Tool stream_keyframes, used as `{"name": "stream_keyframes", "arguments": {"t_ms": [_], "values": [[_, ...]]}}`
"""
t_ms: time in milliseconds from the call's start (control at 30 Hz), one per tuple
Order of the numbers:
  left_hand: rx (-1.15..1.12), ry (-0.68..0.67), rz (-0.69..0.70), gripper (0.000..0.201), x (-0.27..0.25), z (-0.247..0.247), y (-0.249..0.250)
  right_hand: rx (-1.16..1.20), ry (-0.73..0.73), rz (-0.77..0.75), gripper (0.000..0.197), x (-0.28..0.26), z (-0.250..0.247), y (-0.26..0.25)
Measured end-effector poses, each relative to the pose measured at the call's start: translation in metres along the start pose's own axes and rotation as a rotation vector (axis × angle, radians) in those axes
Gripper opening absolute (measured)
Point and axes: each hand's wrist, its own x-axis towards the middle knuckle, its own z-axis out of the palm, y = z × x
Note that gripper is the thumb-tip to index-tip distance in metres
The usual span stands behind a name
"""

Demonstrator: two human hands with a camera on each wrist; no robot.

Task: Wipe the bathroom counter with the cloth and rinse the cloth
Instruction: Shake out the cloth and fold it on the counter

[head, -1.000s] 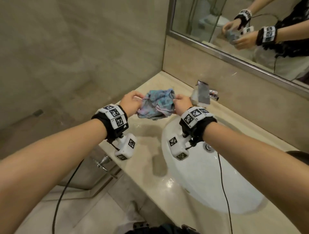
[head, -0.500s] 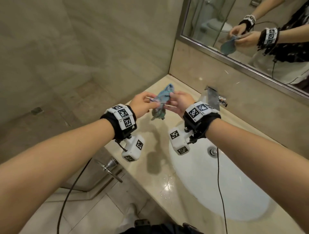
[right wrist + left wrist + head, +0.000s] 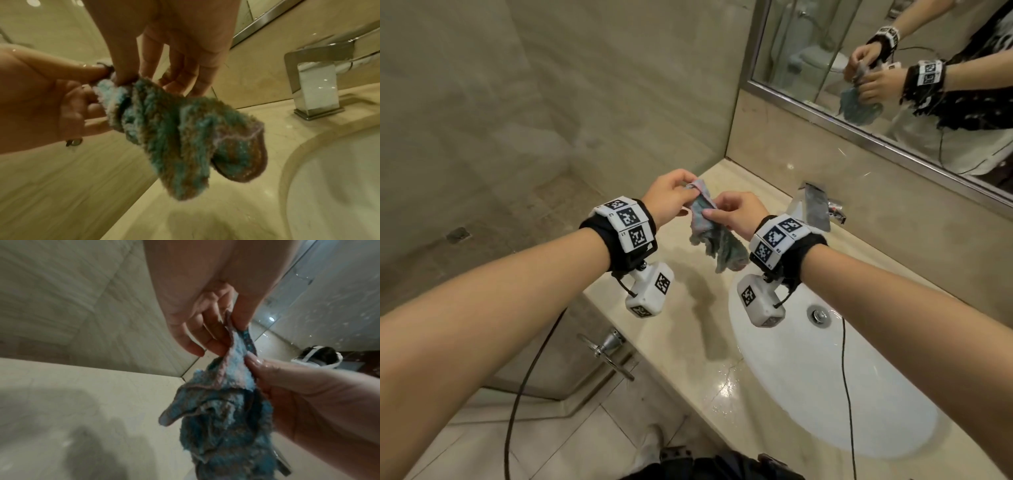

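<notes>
Cloth (image 3: 709, 233), blue and damp, hangs bunched between my hands above the worktop (image 3: 688, 329) beside the sink (image 3: 825, 394). My left hand (image 3: 671, 197) pinches its top edge; my right hand (image 3: 736, 210) pinches just below.

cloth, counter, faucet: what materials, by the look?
Cloth: fluffy blue-brown pile, likely microfibre or terry; looks damp. Counter: beige polished stone, probably marble; veins, glossy reflections. Faucet: mirror-bright metal, likely chrome-plated.
</notes>
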Motion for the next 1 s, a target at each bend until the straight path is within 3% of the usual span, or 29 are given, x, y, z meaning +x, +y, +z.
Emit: {"name": "stream_keyframes", "arguments": {"t_ms": [133, 267, 533, 700, 767, 833, 867, 1000], "values": [[-0.048, 0.074, -0.046, 0.03, 0.001, -0.005, 0.0, 0.06, 0.074, 0.041, 0.022, 0.0, -0.01, 0.001], [0.058, 0.116, -0.025, 0.03, 0.003, -0.009, 0.002, -0.026, 0.174, 0.023, 0.028, 0.007, -0.018, 0.003], [0.095, 0.185, 0.0, 0.03, 0.01, -0.025, 0.011, -0.358, -0.112, 0.008, 0.042, 0.001, -0.026, 0.01], [0.039, 0.159, 0.016, 0.027, 0.008, -0.03, 0.012, -0.582, -0.25, 0.01, 0.035, -0.001, -0.037, 0.026], [0.118, 0.088, 0.056, 0.026, 0.007, -0.024, 0.012, -0.522, -0.287, 0.028, 0.025, 0.002, -0.035, 0.025], [0.173, -0.002, 0.078, 0.024, 0.007, -0.017, 0.014, -0.321, -0.245, 0.015, 0.056, 0.006, -0.031, 0.012], [0.181, -0.036, 0.079, 0.023, 0.008, -0.014, 0.015, -0.217, -0.204, -0.014, 0.061, 0.008, -0.029, 0.002], [0.169, -0.022, 0.028, 0.022, 0.015, -0.014, 0.016, -0.021, -0.127, -0.182, 0.041, 0.021, -0.023, -0.028]]}}
